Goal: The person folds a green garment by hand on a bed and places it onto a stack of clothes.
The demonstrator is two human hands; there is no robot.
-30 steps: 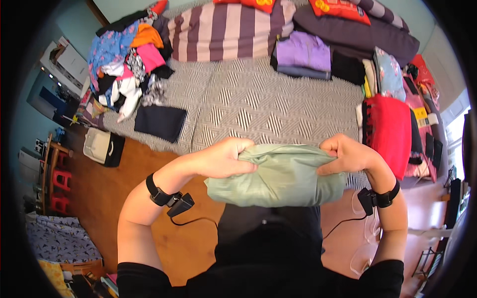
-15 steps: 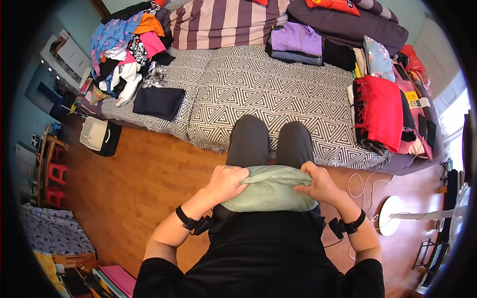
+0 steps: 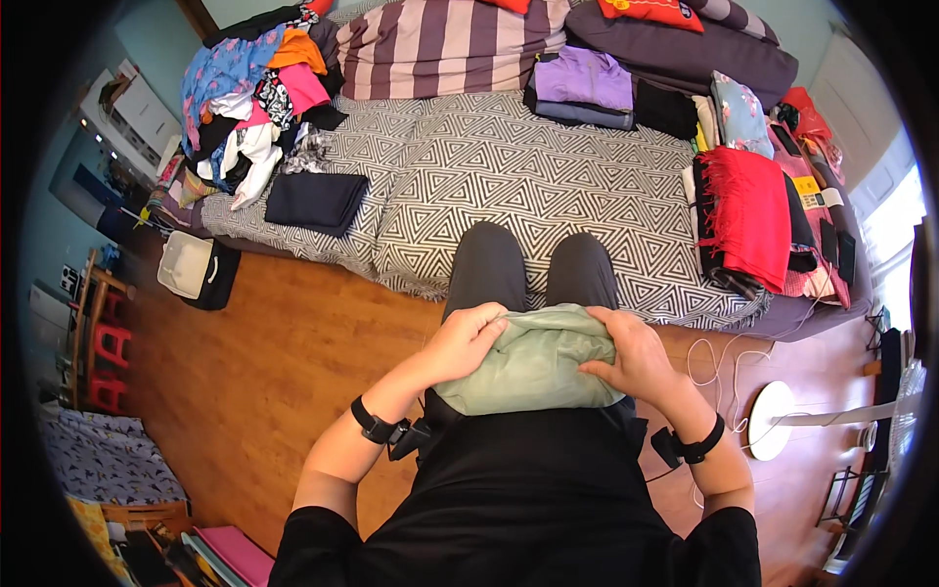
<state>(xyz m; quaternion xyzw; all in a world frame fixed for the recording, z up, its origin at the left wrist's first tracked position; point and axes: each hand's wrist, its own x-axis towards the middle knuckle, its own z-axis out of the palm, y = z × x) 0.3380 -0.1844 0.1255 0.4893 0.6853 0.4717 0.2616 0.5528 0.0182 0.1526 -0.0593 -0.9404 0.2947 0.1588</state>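
Note:
A light green piece of cloth [image 3: 533, 367], bunched and folded over on itself, lies across my lap just above my grey trouser legs. At its upper left, my left hand [image 3: 468, 342] grips the edge, thumb on top and fingers underneath. My right hand [image 3: 634, 357] holds the opposite side, with the thumb pressed on the cloth's front and the fingers at its far edge. Between the hands the cloth sags into creases. What kind of garment or cover it is cannot be made out.
Ahead stands a sofa with a black-and-white patterned cover [image 3: 489, 186]. On it are a clothes heap [image 3: 235, 98], a folded dark cloth [image 3: 316, 203], a folded purple garment [image 3: 587, 78] and a red fringed scarf [image 3: 748, 220]. A white fan base [image 3: 773, 421] with cables stands right; a storage box [image 3: 196, 269] left.
My left hand has shifted right and slightly up along the cloth, its thumb now more extended. My right hand has opened out a little, and the rolled upper edge has loosened, showing more creased cloth.

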